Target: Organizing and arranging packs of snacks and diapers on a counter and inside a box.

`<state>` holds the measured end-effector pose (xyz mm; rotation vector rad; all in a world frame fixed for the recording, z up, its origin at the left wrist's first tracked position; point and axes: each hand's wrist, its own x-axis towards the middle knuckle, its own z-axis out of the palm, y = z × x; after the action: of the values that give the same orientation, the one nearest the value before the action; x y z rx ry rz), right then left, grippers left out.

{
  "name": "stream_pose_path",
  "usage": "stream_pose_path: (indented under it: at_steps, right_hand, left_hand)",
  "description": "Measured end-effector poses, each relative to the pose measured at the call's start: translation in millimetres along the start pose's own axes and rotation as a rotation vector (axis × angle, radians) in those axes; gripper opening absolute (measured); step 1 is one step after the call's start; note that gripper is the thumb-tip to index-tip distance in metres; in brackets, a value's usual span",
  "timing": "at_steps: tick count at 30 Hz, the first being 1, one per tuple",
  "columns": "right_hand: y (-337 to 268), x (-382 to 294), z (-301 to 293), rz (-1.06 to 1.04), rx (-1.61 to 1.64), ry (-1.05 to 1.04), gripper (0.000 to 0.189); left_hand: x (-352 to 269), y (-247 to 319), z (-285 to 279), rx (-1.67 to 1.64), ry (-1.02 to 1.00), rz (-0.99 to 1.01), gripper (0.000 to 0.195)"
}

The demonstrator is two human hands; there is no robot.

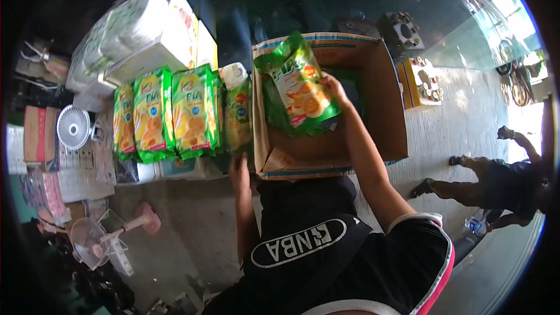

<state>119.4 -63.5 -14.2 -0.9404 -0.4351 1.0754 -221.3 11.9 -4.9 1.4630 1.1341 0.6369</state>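
My right hand [334, 89] grips the edge of a green snack packet [302, 89] with round biscuits pictured on it, tilted over an open cardboard box [380, 118]. More green plastic packaging [278, 111] lies inside the box. On the left, my left hand [240, 170] is low beside the box's near left corner, just below another green packet [237, 122]; whether it touches that packet is unclear. Several green and yellow packets [194, 111] stand in a row left of the box.
White cartons and plastic-wrapped goods [135, 30] rise behind the packets. A small white fan [73, 127] stands far left, and a pink fan [94, 240] is on the floor. Right of the box sits a yellow crate of bottles [422, 83]. Another person [494, 183] is at far right.
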Motion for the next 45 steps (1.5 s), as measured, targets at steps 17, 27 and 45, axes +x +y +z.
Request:
stream_pose_path:
  at_steps: [17, 27, 45]
  right_hand:
    - [172.0, 34.5, -35.3, 0.468, -0.616, 0.340, 0.055]
    - [143.1, 36.0, -16.1, 0.572, -0.890, 0.119, 0.082]
    - [30.7, -60.7, 195.8, -0.208, -0.904, -0.075, 0.050]
  left_hand:
    - [32.8, -1.2, 11.4, -1.233, -0.250, -0.361, 0.059]
    - [45.1, -9.9, 33.6, -0.998, -0.238, -0.230, 0.053]
    - [-22.3, -23.2, -30.4, -1.106, -0.247, -0.688, 0.062]
